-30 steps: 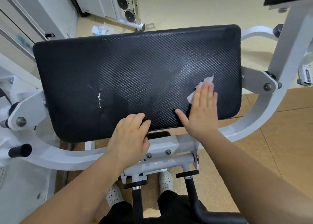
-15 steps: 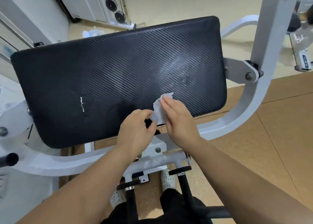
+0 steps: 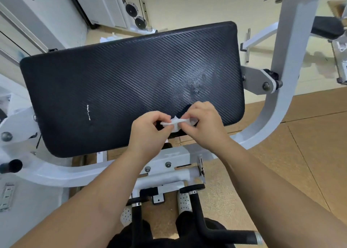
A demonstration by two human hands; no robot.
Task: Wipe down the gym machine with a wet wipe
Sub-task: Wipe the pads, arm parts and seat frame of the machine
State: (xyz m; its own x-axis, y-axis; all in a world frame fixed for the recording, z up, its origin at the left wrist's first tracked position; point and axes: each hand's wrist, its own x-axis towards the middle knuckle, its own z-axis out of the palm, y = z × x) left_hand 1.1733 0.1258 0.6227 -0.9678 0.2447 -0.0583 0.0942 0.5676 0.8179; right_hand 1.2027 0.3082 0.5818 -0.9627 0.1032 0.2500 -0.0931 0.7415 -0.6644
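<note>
The gym machine's wide black textured pad fills the middle of the view, tilted on a white steel frame. A damp smear shows on the pad's right half. The white wet wipe is crumpled and stretched between both hands, just above the pad's lower edge. My left hand pinches its left end. My right hand pinches its right end, partly covering it. Neither hand touches the pad.
Two black handle bars rise from the frame below my arms, near my white shoes. A small white scuff marks the pad's left part. Another white machine with pulleys stands behind, more tissue on the floor there.
My right hand lifted the wipe off the pad's right side and brought it toward the middle. My left hand left the pad's lower edge and took the wipe's other end.
</note>
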